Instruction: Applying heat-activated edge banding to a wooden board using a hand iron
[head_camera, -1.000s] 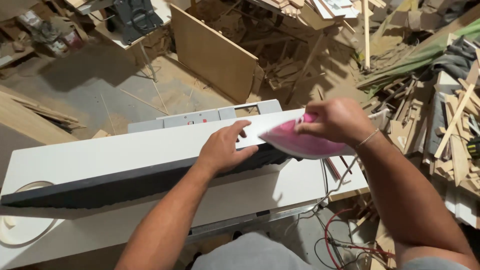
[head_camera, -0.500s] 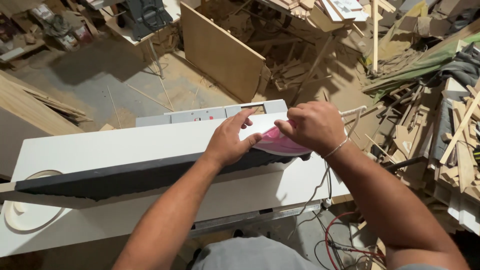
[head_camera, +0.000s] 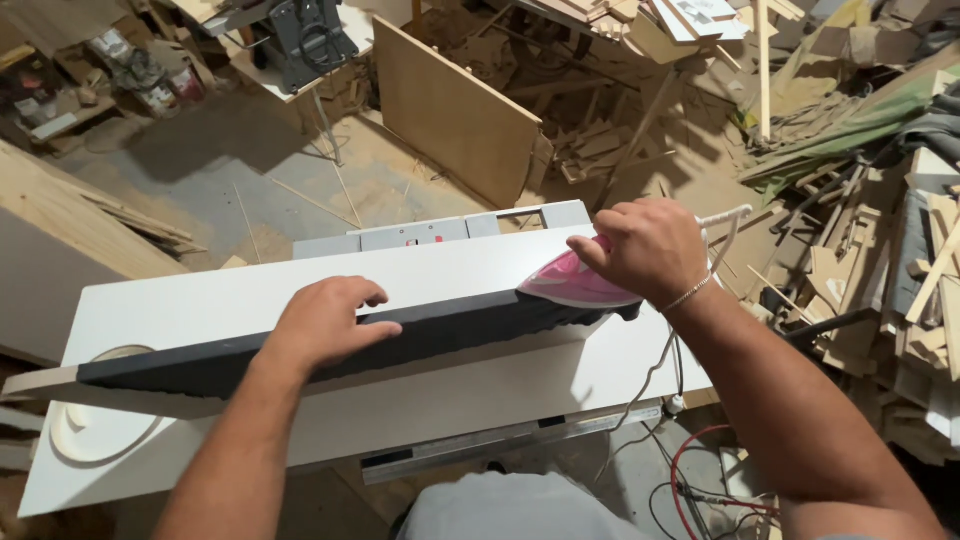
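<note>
A long dark edge strip (head_camera: 450, 325) runs along the raised edge of a white panel (head_camera: 250, 295) that rests on a white table (head_camera: 480, 400). My left hand (head_camera: 325, 325) lies flat on the strip near its middle, pressing it down. My right hand (head_camera: 645, 250) grips a pink clothes iron (head_camera: 570, 282), whose sole sits on the right end of the strip. A white cord (head_camera: 650, 375) hangs from the iron over the table's front edge.
A round cut-out (head_camera: 100, 430) shows at the table's left end. A plywood sheet (head_camera: 455, 110) stands on the floor behind. Heaps of wood offcuts (head_camera: 880, 260) crowd the right side. Red and black cables (head_camera: 700, 480) lie on the floor below.
The left hand has slid left along the strip, away from the iron. The right hand with the iron has stayed near the strip's right end.
</note>
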